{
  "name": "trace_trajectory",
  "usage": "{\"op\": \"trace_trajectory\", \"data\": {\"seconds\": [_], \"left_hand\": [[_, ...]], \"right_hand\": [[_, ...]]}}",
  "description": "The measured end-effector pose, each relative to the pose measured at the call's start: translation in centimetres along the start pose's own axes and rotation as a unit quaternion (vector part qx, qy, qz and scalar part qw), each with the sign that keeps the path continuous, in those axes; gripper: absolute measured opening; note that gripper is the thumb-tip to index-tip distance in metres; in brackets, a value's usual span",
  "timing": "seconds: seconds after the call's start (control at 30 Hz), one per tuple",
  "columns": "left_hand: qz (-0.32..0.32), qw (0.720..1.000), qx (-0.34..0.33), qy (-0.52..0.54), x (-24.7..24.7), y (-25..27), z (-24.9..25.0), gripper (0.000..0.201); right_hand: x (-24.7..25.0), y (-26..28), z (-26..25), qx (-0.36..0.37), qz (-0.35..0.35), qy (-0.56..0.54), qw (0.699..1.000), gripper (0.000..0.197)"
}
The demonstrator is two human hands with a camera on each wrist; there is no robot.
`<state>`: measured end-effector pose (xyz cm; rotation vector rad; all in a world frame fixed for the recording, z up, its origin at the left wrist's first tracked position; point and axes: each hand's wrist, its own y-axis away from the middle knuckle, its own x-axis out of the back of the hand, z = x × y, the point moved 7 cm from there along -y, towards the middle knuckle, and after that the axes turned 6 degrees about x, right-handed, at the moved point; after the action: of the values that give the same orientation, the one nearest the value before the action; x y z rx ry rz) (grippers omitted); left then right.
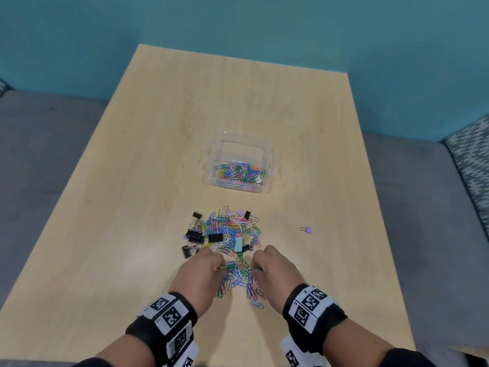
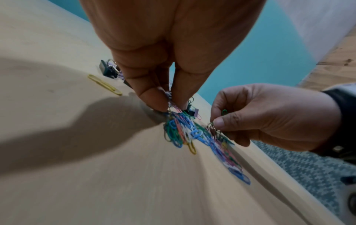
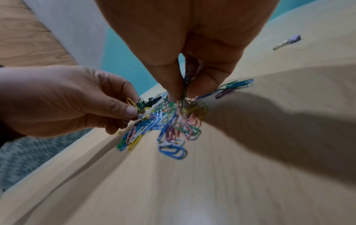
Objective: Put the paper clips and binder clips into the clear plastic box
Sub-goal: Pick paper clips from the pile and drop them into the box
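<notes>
**Both hands pinching clips from the pile, box partly filled**

The clear plastic box (image 1: 239, 165) stands open on the wooden table (image 1: 148, 181), beyond the pile, well apart from both hands. A layer of coloured paper clips covers its floor; whether any binder clip lies among them cannot be told.

The loose paper clips (image 1: 232, 234) lie heaped between the box and the person, mixed with black binder clips (image 1: 195, 235), a teal one (image 1: 238, 245) and small purple ones. One purple binder clip (image 1: 306, 229) sits alone to the right of the heap, apart from everything else.

The left hand (image 1: 203, 274) and the right hand (image 1: 275, 271) are at the near edge of the heap, each with thumb and fingers closed on a small bunch of paper clips.

The head view shows only the backs of the hands. The left wrist view shows the left fingertips (image 2: 154, 100) pinching a hanging tangle of clips, and a single yellow paper clip (image 2: 105, 84) lying apart on the table (it does not show from above). The right wrist view shows the right hand's thumb and finger pressed together on a dark strand of linked clips, with the lone purple clip far off.

The black wristbands (image 1: 312, 311) carry square black-and-white coded markers; no readable words.
</notes>
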<state>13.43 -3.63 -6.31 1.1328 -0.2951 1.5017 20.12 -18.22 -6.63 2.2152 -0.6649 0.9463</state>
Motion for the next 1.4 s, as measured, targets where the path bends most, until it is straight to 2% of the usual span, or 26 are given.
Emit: {"op": "trace_trajectory", "data": {"seconds": [0.13,0.2,0.27,0.33,0.4,0.53,0.6,0.63,0.67,0.73,0.8,0.87,0.97,1.07,1.13,1.2,1.3,1.4], "left_hand": [[-0.038,0.999,0.009,0.029,0.8,-0.4,-0.3,0.006],[-0.067,0.994,0.033,0.082,1.4,-0.6,-0.4,0.010],[-0.093,0.975,0.076,0.189,2.3,-1.4,-0.4,0.010],[-0.087,0.957,0.095,0.261,4.1,-3.0,0.3,0.011],[-0.049,0.958,0.083,0.272,6.7,-5.5,1.4,0.013],[0.055,0.974,0.035,0.219,12.0,-11.1,5.1,0.014],[0.064,0.975,0.026,0.213,13.0,-13.2,6.4,0.004],[0.060,0.978,0.025,0.200,13.2,-13.8,6.7,0.006],[0.054,0.983,0.026,0.174,13.2,-14.3,6.6,0.017],[0.054,0.994,0.028,0.086,13.4,-13.9,5.9,0.032],[0.070,0.997,0.017,0.026,13.3,-11.6,4.9,0.037],[0.070,0.997,0.017,0.019,12.1,-8.1,3.5,0.035],[0.008,0.999,0.035,-0.021,7.5,-2.4,0.5,0.025],[-0.044,0.995,0.074,-0.056,2.6,2.1,-2.7,0.044],[-0.038,0.994,0.074,-0.065,0.7,3.6,-3.5,0.065],[-0.017,0.997,0.035,-0.072,-0.6,3.8,-2.8,0.077],[-0.007,0.997,-0.017,-0.077,-2.0,2.9,-0.8,0.072],[-0.003,0.992,-0.053,-0.112,-2.9,1.7,0.9,0.054]], "right_hand": [[0.6,-0.1,1.3,-0.059,-0.006,-0.107,0.992,0.013],[1.1,-0.1,1.6,-0.107,-0.015,-0.240,0.965,0.015],[2.3,-0.8,1.5,-0.140,-0.024,-0.350,0.926,0.017],[4.6,-2.8,1.6,-0.148,0.000,-0.402,0.904,0.020],[7.2,-5.7,2.2,-0.156,0.043,-0.415,0.896,0.021],[12.8,-11.2,1.5,-0.138,0.145,-0.361,0.911,0.021],[14.0,-13.1,0.4,-0.128,0.151,-0.370,0.908,0.014],[14.3,-13.7,0.0,-0.127,0.137,-0.378,0.907,0.007],[14.4,-14.1,-0.1,-0.130,0.120,-0.367,0.913,0.008],[14.9,-13.8,0.2,-0.123,0.092,-0.247,0.957,0.033],[15.1,-11.8,0.6,-0.088,0.082,-0.110,0.987,0.044],[13.3,-8.4,1.5,-0.068,0.061,-0.050,0.995,0.044],[8.0,-2.7,3.3,-0.065,-0.032,0.003,0.997,0.049],[3.1,1.9,4.3,-0.065,-0.089,0.032,0.993,0.059],[1.0,3.6,3.6,-0.057,-0.076,0.031,0.995,0.071],[-0.6,4.0,2.3,-0.033,-0.057,0.037,0.997,0.079],[-2.0,2.9,0.1,0.003,-0.027,0.073,0.997,0.074],[-2.5,1.3,-1.4,0.027,-0.004,0.104,0.994,0.055]]}}
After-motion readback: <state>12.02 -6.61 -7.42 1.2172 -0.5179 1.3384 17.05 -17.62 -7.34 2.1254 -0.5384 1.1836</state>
